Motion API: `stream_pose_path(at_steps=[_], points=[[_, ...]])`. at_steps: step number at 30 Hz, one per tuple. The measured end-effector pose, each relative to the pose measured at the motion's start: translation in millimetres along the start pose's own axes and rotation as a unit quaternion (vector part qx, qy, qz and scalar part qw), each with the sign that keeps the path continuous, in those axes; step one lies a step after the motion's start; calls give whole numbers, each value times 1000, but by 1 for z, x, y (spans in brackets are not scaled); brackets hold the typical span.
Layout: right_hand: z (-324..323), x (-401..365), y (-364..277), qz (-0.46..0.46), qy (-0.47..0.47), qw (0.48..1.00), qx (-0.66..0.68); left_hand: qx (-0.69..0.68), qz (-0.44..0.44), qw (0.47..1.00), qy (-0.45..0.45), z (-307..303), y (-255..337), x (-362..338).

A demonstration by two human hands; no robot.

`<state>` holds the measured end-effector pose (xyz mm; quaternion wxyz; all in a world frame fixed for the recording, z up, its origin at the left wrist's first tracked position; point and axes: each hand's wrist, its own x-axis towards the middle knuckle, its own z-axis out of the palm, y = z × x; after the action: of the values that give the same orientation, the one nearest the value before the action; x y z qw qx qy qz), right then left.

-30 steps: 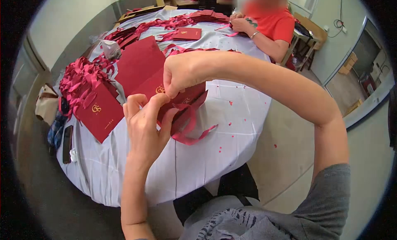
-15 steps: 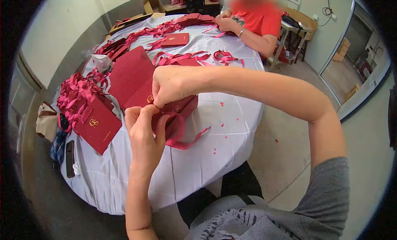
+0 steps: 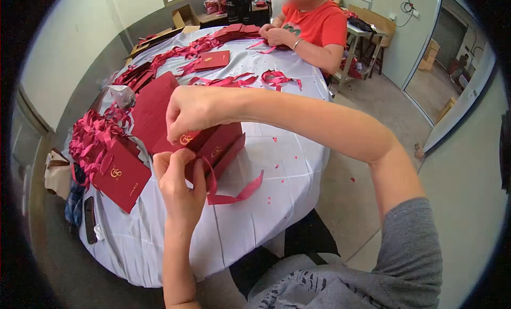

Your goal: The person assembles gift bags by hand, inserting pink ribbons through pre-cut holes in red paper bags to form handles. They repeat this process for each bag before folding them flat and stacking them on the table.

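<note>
I hold a folded dark red paper gift bag (image 3: pixel 219 144) with a gold logo above the near part of the white-covered round table (image 3: pixel 266 202). My right hand (image 3: pixel 187 111) reaches over from the right and pinches the bag's top edge. My left hand (image 3: pixel 180 185) comes up from below and grips a red ribbon (image 3: pixel 234 190) at the bag's edge; the ribbon loops down and trails to the right.
A finished red bag (image 3: pixel 121 176) with a heap of ribbons (image 3: pixel 90 138) lies at the left. Flat red bags (image 3: pixel 151 106) and more ribbons (image 3: pixel 277 79) cover the far table. A person in an orange shirt (image 3: pixel 311 26) works opposite. A phone (image 3: pixel 89 212) lies near the left edge.
Both hands and the bag have shifted left and slightly down in view. The ribbon loop has been drawn tighter, its tail now hanging to the right. The view has tilted up.
</note>
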<state>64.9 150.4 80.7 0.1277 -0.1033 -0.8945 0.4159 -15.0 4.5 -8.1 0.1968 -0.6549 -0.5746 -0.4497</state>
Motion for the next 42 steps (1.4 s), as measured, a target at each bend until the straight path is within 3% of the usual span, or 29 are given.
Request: stream_pose_path(at_steps=[2,5,8,10,12,16,19,23,25,30,32,34,39,42], points=[[-4,6,-2,3,-16,999,-29,-7,-23,999,24,1,2,3],[-5,19,-1,12,41,999,-5,-3,-24,1000,19,1,1,2],[-1,28,1,31,61,997,37,-9,-15,999,26,1,2,3],[3,41,7,-21,89,987,130,-7,-7,1000,28,3,4,3],[3,55,5,14,108,974,199,-2,7,999,33,2,-1,1],[11,61,0,11,126,971,203,6,-4,999,34,0,3,5],[13,74,1,23,124,962,240,55,37,998,-3,-2,3,5],[14,66,-1,-58,116,978,165,39,36,999,12,1,0,5],[13,67,6,-199,257,945,35,36,31,999,23,1,-2,5],[13,-29,5,-127,305,944,21,35,7,999,35,-1,-6,5],[33,-59,23,-84,331,938,-65,38,13,998,41,0,-8,6],[53,-80,38,-30,271,940,-203,37,11,998,39,0,-8,5],[80,-95,69,-67,264,950,-151,40,11,999,29,1,-7,6],[85,-106,69,-42,233,971,27,42,-19,999,18,-1,-8,7]])
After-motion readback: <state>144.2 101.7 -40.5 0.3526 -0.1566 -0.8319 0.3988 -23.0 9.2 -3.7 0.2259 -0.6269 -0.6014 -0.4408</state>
